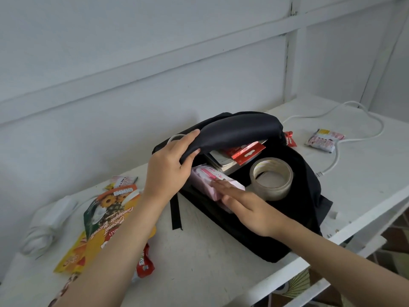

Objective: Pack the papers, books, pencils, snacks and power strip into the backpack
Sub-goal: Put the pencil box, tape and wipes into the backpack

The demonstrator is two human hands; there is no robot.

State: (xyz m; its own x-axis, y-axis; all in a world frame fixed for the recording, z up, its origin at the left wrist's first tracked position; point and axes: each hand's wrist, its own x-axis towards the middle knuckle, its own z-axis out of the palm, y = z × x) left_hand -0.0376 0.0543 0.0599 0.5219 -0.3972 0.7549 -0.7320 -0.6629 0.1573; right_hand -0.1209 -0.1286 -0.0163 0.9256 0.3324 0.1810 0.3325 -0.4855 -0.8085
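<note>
Black backpack (298,196) lies flat on white bench (210,262), main compartment open toward camera. Left grip (170,165) has fingers and thumb curled round the flap (232,127), holding it lifted. Right grip (243,204) is spread, fingers straight, flat on a pink snack packet (205,180) at the compartment's mouth. Inside, under the flap: a book (221,162) with a red packet (245,151) on top. Tape roll (272,178) stands on the backpack's black fabric, just right of the pink packet.

Left of backpack on bench: pineapple coconut biscuit bag (110,209), yellow pouch (70,258), red wrapper (145,264), white blocky item (51,218), blurred. Right of backpack: small red sachet (290,138), pinkish snack pack (325,140), white cable (354,111).
</note>
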